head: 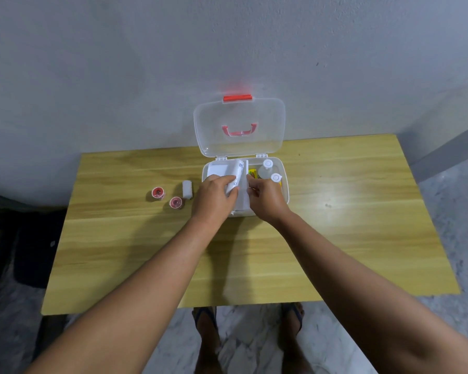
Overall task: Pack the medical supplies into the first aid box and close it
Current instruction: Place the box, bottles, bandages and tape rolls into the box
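The white first aid box (pixel 284 184) stands open on the wooden table, its clear lid (pixel 239 128) with red handle and latch leaning back against the wall. My left hand (pixel 214 198) holds a white printed roll (pixel 237 175) over the box's left side, above a white tray (pixel 218 168). My right hand (pixel 266 197) hovers over the box's middle, fingers curled; whether it grips anything is hidden. Two clear bottles with white caps (pixel 267 168) and a yellow packet (pixel 252 173) sit in the right half. Left of the box lie a white bandage roll (pixel 187 189) and two red tape rolls (pixel 157 192).
The table (pixel 362 225) stands against a grey wall, with bare wood in front of and to the right of the box. A dark object (pixel 35 252) sits on the floor at the left. My feet in sandals (pixel 206 327) show below the near edge.
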